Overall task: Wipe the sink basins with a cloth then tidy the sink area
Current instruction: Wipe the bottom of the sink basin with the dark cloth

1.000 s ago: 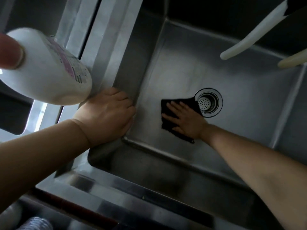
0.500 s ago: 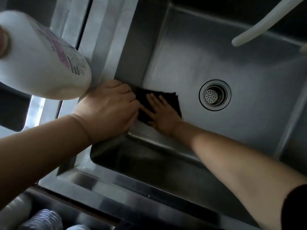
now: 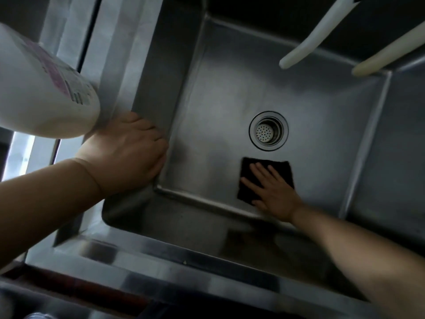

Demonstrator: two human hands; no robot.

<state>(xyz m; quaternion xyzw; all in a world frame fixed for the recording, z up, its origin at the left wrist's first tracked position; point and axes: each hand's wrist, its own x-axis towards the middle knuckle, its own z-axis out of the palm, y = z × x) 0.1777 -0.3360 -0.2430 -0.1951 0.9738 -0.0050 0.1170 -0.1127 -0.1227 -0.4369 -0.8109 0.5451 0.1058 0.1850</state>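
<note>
**One basin mid-wipe, tidy-up not started**

One steel sink basin [image 3: 230, 72] fills the view. No second basin can be made out, so I can't tell what state any other one is in. Floor of this one looks dull and streak-free, but the light is too dim to call it clean or dry.

White bottle [image 3: 43, 93] sits at the basin's left rim, near the far-left corner, apparently tipped toward the camera; whether it stands on the ledge I cannot tell. Judgement: that's a tidy-up item, not yet dealt with.

Two pale hoses [image 3: 317, 33] hang over the far-right corner, ends clear of the floor.

Left hand [image 3: 128, 153] is braced on the left rim, fingers pressed together and curled over the edge into the basin. Holding nothing.

Right hand [image 3: 273, 192] lies flat on the basin floor near the front wall, fingers spread, palm pressing down the dark cloth [image 3: 253, 171].

Cloth is square, flat, just on the near side of the drain [image 3: 268, 131], not touching it.

Estimate: wipe stage in progress, floor only. Walls, rim and the tidy step look outstanding.
</note>
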